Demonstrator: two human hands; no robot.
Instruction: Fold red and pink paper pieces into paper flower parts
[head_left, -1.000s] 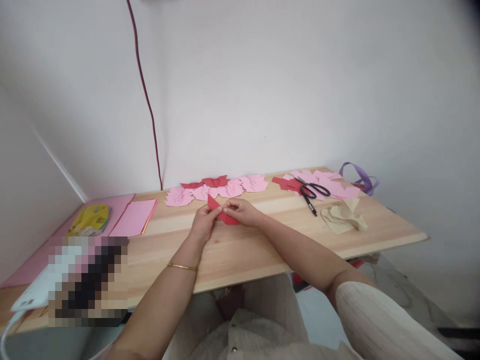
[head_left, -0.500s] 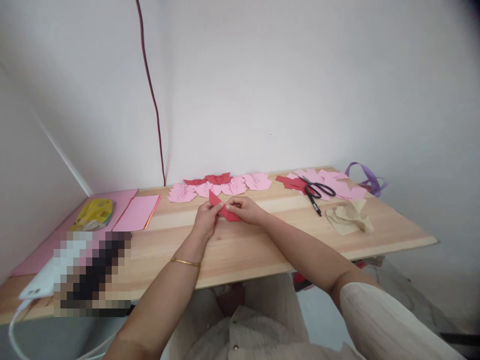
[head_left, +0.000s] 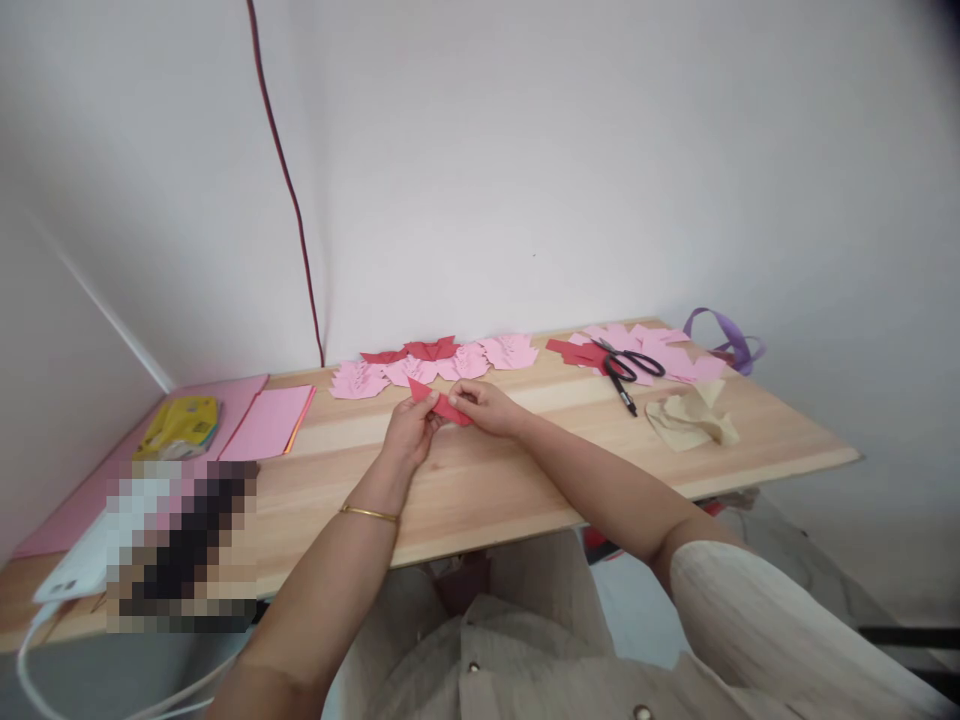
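Note:
A folded piece of red paper (head_left: 448,408) is pinched between my two hands over the middle of the wooden table. My left hand (head_left: 409,428) grips its left part, with a pointed red corner rising above the thumb. On its right side, my right hand (head_left: 484,407) has thumb and fingers closed on the paper. Just beyond the hands lie several folded pink paper shapes with jagged edges (head_left: 411,372), and behind them red folded paper pieces (head_left: 431,348). My fingers cover part of the sheet, so its full outline is hidden.
Black-handled scissors (head_left: 634,362) and a black pen (head_left: 621,388) lie by pink paper scraps (head_left: 679,358) and red scraps (head_left: 574,352). Crumpled beige paper (head_left: 694,418) and purple ribbon (head_left: 724,335) are right. Pink sheets (head_left: 268,422), a yellow packet (head_left: 180,427) and a white device (head_left: 82,565) are left.
The red paper has turned slightly in my hands and its right part looks narrower now. My right hand has shifted its hold a little. The whole view has tilted slightly.

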